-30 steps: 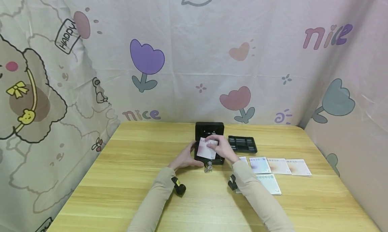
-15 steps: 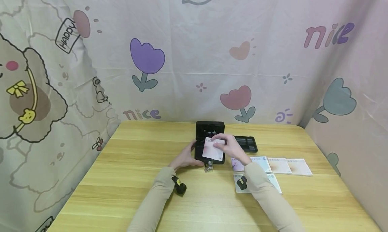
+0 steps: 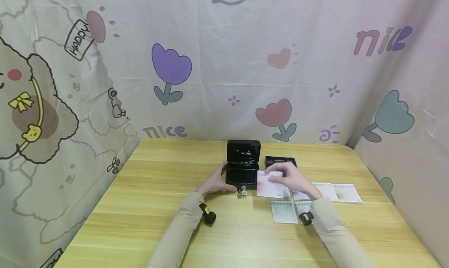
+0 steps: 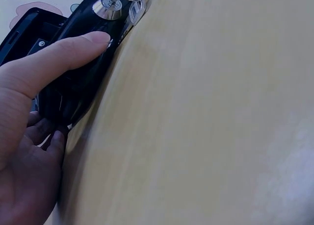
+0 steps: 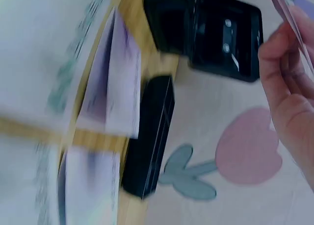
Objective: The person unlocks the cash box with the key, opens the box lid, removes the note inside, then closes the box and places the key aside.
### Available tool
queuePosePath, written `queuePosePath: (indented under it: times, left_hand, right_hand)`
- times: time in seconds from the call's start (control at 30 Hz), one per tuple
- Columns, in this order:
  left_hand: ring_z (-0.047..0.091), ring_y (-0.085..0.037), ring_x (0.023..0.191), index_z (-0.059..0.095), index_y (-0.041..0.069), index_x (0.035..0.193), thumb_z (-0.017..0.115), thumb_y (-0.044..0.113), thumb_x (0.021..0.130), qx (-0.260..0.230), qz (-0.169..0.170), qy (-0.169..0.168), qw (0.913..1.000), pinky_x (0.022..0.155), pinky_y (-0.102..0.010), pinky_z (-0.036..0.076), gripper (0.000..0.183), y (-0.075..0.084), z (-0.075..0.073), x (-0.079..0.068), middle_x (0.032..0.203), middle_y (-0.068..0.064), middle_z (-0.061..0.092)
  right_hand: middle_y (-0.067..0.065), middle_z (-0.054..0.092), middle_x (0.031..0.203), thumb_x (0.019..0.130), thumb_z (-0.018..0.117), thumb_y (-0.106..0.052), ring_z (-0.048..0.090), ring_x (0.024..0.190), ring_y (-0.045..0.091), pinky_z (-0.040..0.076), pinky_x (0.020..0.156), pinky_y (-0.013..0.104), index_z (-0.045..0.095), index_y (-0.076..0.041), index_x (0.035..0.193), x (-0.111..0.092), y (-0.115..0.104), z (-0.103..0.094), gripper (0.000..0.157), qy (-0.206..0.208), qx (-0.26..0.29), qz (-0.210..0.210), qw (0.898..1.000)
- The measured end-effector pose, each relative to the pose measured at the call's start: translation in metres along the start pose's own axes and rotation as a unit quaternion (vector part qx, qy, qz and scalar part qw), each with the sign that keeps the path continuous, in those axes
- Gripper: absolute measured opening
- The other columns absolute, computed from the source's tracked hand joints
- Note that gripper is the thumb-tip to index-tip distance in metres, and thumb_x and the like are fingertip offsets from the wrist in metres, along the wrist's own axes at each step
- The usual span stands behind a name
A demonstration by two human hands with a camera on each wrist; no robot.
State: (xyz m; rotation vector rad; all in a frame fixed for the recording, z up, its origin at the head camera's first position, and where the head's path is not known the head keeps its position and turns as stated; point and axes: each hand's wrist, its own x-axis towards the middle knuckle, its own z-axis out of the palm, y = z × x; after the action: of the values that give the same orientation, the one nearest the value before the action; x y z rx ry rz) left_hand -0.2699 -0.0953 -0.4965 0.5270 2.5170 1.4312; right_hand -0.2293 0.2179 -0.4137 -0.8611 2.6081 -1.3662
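An open black cash box (image 3: 252,186) with its lid raised stands on the table; its inside looks bare. The left hand (image 3: 214,182) grips the box's left side, its thumb (image 4: 73,52) along the front wall and its fingers behind. Small keys (image 3: 242,191) hang at the front lock (image 4: 105,8). Between thumb and fingers the right hand (image 3: 292,179) pinches a pale pink folded paper (image 3: 268,187), right of the box. This paper partly covers a purplish folded paper (image 5: 110,83) lying on the table. In the right wrist view the pinched paper shows nearly edge-on.
Behind the right hand lies a black compartment tray (image 3: 280,159), partly hidden. Several pale folded papers lie at the right in two rows, among them an orange-tinted paper (image 3: 346,193) and a greenish paper (image 3: 284,212). A printed cloth (image 3: 224,65) hangs behind the table (image 3: 168,163).
The right hand has carried the pink paper from over the box rightward, toward the purplish paper, and the box's inside now shows. The left hand has stayed on the box.
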Motion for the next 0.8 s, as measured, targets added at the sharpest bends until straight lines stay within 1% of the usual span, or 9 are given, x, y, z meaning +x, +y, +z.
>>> queuePosePath:
  times: [0.07, 0.17, 0.37, 0.43, 0.5, 0.63, 0.73, 0.8]
  left_hand:
    - [0.032, -0.042, 0.15, 0.02, -0.001, 0.158, 0.093, 0.023, 0.069, -0.002, -0.001, -0.001, 1.0, 0.126, -0.049, 0.03, 0.118, 0.0, 0.0, 0.0, 0.165, -0.024, 0.025]
    - [0.031, -0.042, 0.15, 0.019, -0.001, 0.159, 0.093, 0.023, 0.069, -0.002, -0.001, -0.005, 1.0, 0.126, -0.049, 0.03, 0.118, 0.001, -0.001, -0.001, 0.165, -0.024, 0.024]
    - [0.03, -0.041, 0.152, 0.017, 0.001, 0.159, 0.092, 0.022, 0.07, -0.004, -0.005, -0.011, 0.9999, 0.127, -0.048, 0.029, 0.118, 0.002, -0.002, -0.002, 0.166, -0.023, 0.022]
    - [0.029, -0.04, 0.152, 0.017, 0.002, 0.16, 0.092, 0.022, 0.071, -0.006, -0.007, -0.011, 0.9999, 0.127, -0.047, 0.029, 0.118, 0.002, -0.002, -0.002, 0.167, -0.022, 0.022]
    - [0.03, -0.042, 0.151, 0.017, 0.0, 0.159, 0.092, 0.022, 0.07, -0.004, -0.002, -0.009, 0.9999, 0.126, -0.049, 0.03, 0.118, 0.003, -0.002, -0.002, 0.166, -0.024, 0.022]
    - [0.031, -0.042, 0.151, 0.018, -0.001, 0.159, 0.092, 0.023, 0.07, 0.004, -0.003, -0.008, 1.0, 0.126, -0.05, 0.03, 0.118, 0.003, -0.002, -0.001, 0.166, -0.024, 0.023]
    - [0.031, -0.041, 0.151, 0.017, 0.001, 0.16, 0.092, 0.024, 0.071, 0.004, -0.009, -0.009, 0.9999, 0.126, -0.049, 0.03, 0.119, 0.003, -0.002, -0.001, 0.166, -0.022, 0.022]
    - [0.031, -0.041, 0.151, 0.017, 0.0, 0.16, 0.092, 0.024, 0.071, 0.001, -0.008, -0.008, 0.9999, 0.126, -0.049, 0.03, 0.119, 0.003, -0.002, -0.001, 0.166, -0.023, 0.022]
  right_hand:
    - [0.018, 0.074, 0.113, 0.091, 0.072, -0.009, 0.065, 0.093, 0.002, 0.055, 0.077, 0.017, 0.073, -0.005, 0.11, -0.008, 0.004, -0.007, 0.019, -0.011, 0.013, -0.003, 1.0]
    - [0.019, 0.074, 0.112, 0.091, 0.072, -0.008, 0.064, 0.092, -0.001, 0.056, 0.077, 0.017, 0.073, -0.003, 0.109, -0.022, 0.011, -0.018, 0.019, -0.021, 0.02, 0.005, 1.0]
    - [0.02, 0.073, 0.112, 0.092, 0.071, -0.012, 0.062, 0.084, 0.0, 0.054, 0.07, 0.019, 0.072, -0.003, 0.111, -0.048, 0.022, -0.04, 0.022, -0.034, 0.016, 0.047, 0.998]
    - [0.019, 0.073, 0.113, 0.092, 0.071, -0.012, 0.061, 0.085, 0.0, 0.053, 0.07, 0.019, 0.072, -0.003, 0.112, -0.055, 0.025, -0.047, 0.022, -0.032, 0.011, 0.054, 0.998]
    - [0.018, 0.073, 0.113, 0.093, 0.07, -0.012, 0.06, 0.086, 0.0, 0.052, 0.07, 0.019, 0.072, -0.004, 0.112, -0.062, 0.028, -0.053, 0.021, -0.029, 0.003, 0.057, 0.998]
    - [0.006, 0.074, 0.109, 0.093, 0.069, -0.011, 0.057, 0.085, 0.001, 0.049, 0.068, 0.019, 0.072, -0.006, 0.11, -0.076, 0.037, -0.064, 0.018, -0.021, -0.005, 0.058, 0.998]
    - [-0.007, 0.073, 0.108, 0.093, 0.069, -0.009, 0.059, 0.089, -0.001, 0.05, 0.07, 0.019, 0.071, -0.005, 0.11, -0.088, 0.045, -0.072, 0.017, -0.02, 0.002, 0.057, 0.998]
    - [-0.012, 0.072, 0.11, 0.093, 0.068, -0.008, 0.06, 0.094, -0.004, 0.05, 0.073, 0.017, 0.07, -0.005, 0.111, -0.095, 0.05, -0.077, 0.018, -0.022, 0.005, 0.059, 0.998]
